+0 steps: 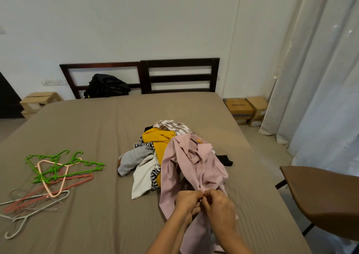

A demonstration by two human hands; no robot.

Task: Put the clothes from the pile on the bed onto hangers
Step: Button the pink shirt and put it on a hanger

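A pale pink shirt [196,162] lies stretched from the clothes pile [155,148] toward me on the brown bed [93,121]. My left hand [187,201] and my right hand [218,205] meet at the shirt's front edge, and both pinch the fabric between fingers and thumb. The pile behind holds a mustard garment, a grey one, a white one, striped pieces and a checked shirt. A heap of hangers [50,176], green, pink and grey, lies on the bed at the left, well away from both hands.
A black bag [106,85] leans on the dark headboard [180,75]. Cardboard boxes [246,110] stand on the floor at the right by the curtains [320,78]. A brown chair [322,199] is close to the bed's right edge. A small wooden stool [38,101] stands at the left.
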